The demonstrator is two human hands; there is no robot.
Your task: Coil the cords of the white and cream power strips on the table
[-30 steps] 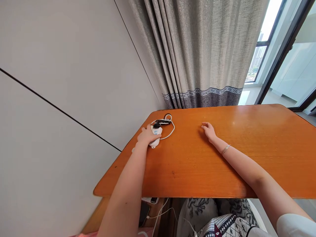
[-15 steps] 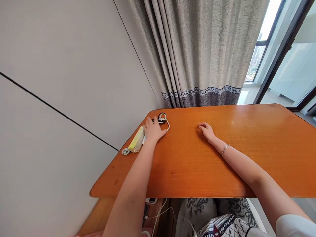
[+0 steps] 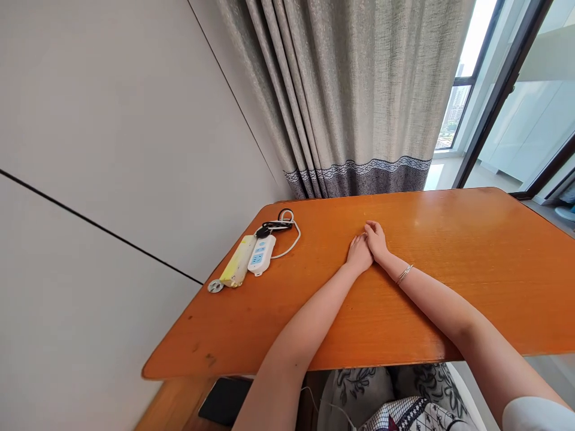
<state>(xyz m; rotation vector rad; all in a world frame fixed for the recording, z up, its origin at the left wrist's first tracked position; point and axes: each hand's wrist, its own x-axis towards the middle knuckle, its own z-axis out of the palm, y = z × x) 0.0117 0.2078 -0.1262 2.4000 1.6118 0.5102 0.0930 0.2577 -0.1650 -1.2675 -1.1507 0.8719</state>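
My left hand [image 3: 360, 254] lies palm down on the orange wooden table [image 3: 431, 311], its fingers stretched forward. Against its right side rests my right hand [image 3: 376, 240], with loosely bent fingers touching the left ones and a bracelet on the wrist. Neither hand appears to hold anything. To their left sits a white power strip [image 3: 262, 255] with blue sockets. Its white cord and a black cable [image 3: 279, 225] are coiled behind it. Alongside the strip is a long yellow-and-white block [image 3: 238, 261], and a grey round disc [image 3: 215, 286] is at its near end.
A grey wall [image 3: 112, 120] borders the table's left side. Behind the far edge hangs a grey curtain [image 3: 368, 90], with a dark-framed glass door [image 3: 507, 90] to its right. Below the near edge, a black flat object [image 3: 226, 400] lies on a wooden surface, and a thin white cable hangs nearby.
My left hand has left the power strip and cables and moved right, down beside my right hand. The strip is now uncovered. My right hand has stayed nearly in place.
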